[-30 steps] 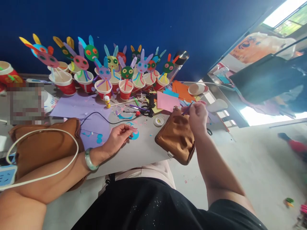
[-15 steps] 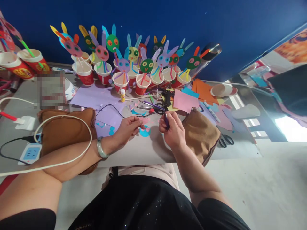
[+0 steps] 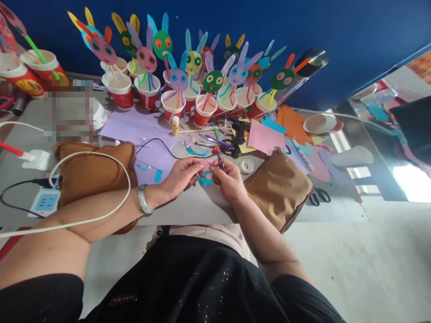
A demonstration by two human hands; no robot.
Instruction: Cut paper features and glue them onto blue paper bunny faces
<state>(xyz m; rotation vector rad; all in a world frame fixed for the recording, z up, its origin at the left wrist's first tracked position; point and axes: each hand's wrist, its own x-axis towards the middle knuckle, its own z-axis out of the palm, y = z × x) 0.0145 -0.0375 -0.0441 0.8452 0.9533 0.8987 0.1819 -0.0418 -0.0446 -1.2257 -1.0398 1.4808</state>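
Note:
My left hand point(image 3: 183, 177) is closed in a pinch close to my right fingertips; what it pinches, if anything, is too small to make out. My right hand point(image 3: 230, 179) grips a slim dark tool point(image 3: 221, 162) whose tip points up; its exact kind is unclear. A bit of pink paper point(image 3: 206, 166) shows between the two hands, and I cannot tell whether they touch it. Just below lies a blue paper disc point(image 3: 204, 181) with a small pink spot, partly covered by fingers. A roll of clear tape point(image 3: 247, 166) rests right of my right hand.
Red paper cups point(image 3: 173, 112) with paper rabbit figures line the back. Brown cushions point(image 3: 92, 179) point(image 3: 281, 186) flank my hands. Black-handled scissors point(image 3: 319, 196) lie right, a glue gun point(image 3: 239, 130) behind. A white cable point(image 3: 124, 197) loops across my left forearm.
My hands have come together; the right moved left with the dark tool, uncovering the tape roll. The left fingers have moved slightly rightward. The whole view has shifted a little.

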